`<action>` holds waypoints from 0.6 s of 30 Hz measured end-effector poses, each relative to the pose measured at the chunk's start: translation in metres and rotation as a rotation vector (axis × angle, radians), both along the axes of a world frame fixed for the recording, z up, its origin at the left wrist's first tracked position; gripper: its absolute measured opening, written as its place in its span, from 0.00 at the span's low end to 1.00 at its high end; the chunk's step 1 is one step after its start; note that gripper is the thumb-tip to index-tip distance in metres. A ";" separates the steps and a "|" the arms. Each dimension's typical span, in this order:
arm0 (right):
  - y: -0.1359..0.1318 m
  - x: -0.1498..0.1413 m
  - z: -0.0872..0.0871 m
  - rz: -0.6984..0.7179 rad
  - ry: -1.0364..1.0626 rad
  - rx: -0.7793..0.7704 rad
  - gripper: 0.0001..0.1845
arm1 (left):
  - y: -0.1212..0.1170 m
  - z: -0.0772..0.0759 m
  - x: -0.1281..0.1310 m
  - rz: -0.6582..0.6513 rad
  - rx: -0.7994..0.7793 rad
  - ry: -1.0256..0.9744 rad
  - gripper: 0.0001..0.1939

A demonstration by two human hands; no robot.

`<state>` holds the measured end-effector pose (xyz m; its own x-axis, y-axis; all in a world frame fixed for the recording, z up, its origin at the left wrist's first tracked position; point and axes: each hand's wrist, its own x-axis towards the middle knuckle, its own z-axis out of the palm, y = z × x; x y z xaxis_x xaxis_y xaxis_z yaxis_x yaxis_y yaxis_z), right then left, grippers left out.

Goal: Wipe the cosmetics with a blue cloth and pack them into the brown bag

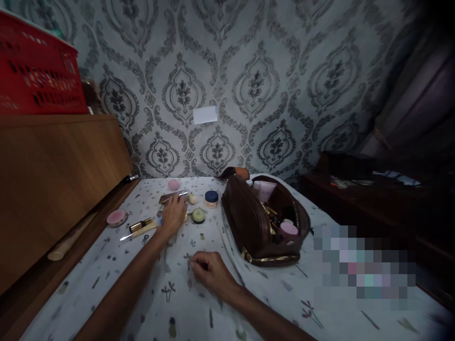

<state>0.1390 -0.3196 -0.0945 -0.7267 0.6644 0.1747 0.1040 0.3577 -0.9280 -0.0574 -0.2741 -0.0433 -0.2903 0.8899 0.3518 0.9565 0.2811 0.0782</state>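
Observation:
My left hand [174,213] reaches over a group of cosmetics, fingers stretched out and touching or just above a flat brownish case [164,198]. A blue-lidded jar [211,199], a green-topped round pot [198,216] and a small cream-coloured piece [192,198] stand to its right. Left of it lie a black-and-gold tube [140,224] and a slim clear-tipped stick [138,232]. My right hand [211,271] rests curled on the patterned cloth, with nothing visible in its fingers. Beside it stands an open brown cosmetic bag [245,218], holding a pale pink tube [265,190] and a pink-lidded jar [288,230].
A pink round compact [117,217] lies at the left, and a pink sponge-like piece [174,184] farther back. A wooden cabinet [64,180] with a red basket [39,71] borders the left. Dark furniture [355,203] stands right; a patterned wall [227,85] closes the back.

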 end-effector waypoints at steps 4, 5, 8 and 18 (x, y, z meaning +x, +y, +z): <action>0.000 0.000 -0.001 0.005 0.002 -0.022 0.10 | 0.014 0.000 0.002 0.040 -0.006 0.007 0.17; 0.001 0.000 -0.001 0.004 0.001 -0.023 0.10 | 0.018 0.000 -0.003 0.077 -0.005 -0.001 0.18; 0.001 0.001 -0.001 0.002 0.005 -0.006 0.09 | 0.027 -0.002 -0.024 0.187 -0.021 -0.044 0.18; 0.004 0.000 -0.006 0.048 -0.003 -0.003 0.13 | 0.035 -0.020 -0.052 0.319 -0.032 -0.215 0.19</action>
<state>0.1385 -0.3151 -0.1001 -0.7582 0.6293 0.1706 0.0892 0.3593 -0.9290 -0.1098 -0.2391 -0.0634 -0.6182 0.7527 0.2265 0.7835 0.5672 0.2539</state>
